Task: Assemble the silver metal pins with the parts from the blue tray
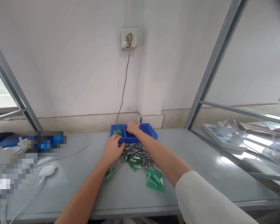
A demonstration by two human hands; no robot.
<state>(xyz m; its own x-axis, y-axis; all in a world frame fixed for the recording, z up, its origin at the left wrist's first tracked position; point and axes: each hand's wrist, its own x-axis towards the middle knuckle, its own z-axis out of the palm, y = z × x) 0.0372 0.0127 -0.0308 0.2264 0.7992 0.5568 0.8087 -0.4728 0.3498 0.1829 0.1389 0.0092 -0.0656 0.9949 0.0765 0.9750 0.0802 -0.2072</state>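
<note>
Shiny silver cylinders (pixel 143 153) and translucent green bags (pixel 155 181) lie mid-tabletop (pixel 196 152), before blue bins (pixel 133 139) near its back edge. The left hand (pixel 113 149) is at the bins' front, the right hand (pixel 132 127) over them; I cannot tell whether either grips anything.

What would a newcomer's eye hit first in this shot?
Probably the bright blue bins at the back of the grey table, with the left hand at the smaller one and the right hand at the larger. Next, the heap of small metal pieces just in front, and a green bag nearer the camera. Above, a socket stands out on the pale wall.
</note>
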